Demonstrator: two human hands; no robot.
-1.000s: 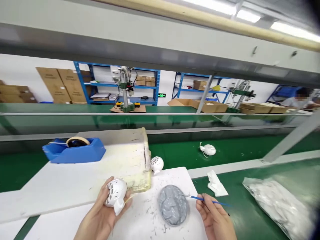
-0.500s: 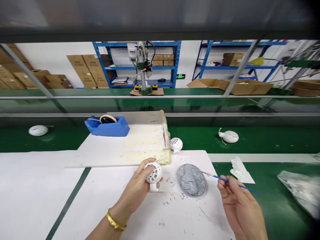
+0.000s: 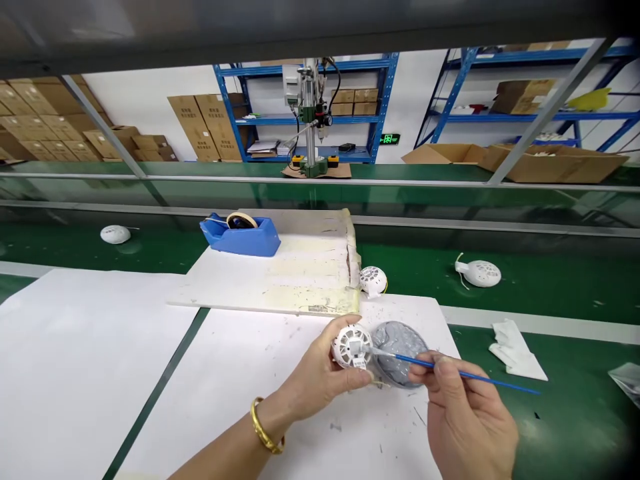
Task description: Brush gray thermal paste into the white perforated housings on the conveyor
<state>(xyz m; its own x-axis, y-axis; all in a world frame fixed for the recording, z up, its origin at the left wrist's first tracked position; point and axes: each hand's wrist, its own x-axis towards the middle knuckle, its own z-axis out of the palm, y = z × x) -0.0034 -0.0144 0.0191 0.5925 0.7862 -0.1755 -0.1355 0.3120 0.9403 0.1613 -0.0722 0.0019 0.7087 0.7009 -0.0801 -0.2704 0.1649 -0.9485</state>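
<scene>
My left hand (image 3: 330, 370) holds a round white slotted part (image 3: 351, 345) between thumb and fingers, its slotted face turned up. Grey matter shows at the middle of that face. A thin blue brush (image 3: 480, 378) is pinched in my right hand (image 3: 465, 407), and its tip touches the centre of the white part. Just behind the tip lies a round dish of grey paste (image 3: 400, 347), partly covered by the brush and the held part. Another white slotted part (image 3: 373, 281) rests beside the board's right edge.
A blue tape dispenser (image 3: 245, 237) stands on a white board (image 3: 300, 267). More white parts lie on the green surface, at left (image 3: 115, 234) and right (image 3: 481, 273). A crumpled white tissue (image 3: 517, 350) and a plastic bag (image 3: 627, 381) are at right. Metal rails cross behind.
The brush tip has moved left from the paste dish onto the white part. My left hand has turned the part and sits closer to the dish. The whole view has shifted.
</scene>
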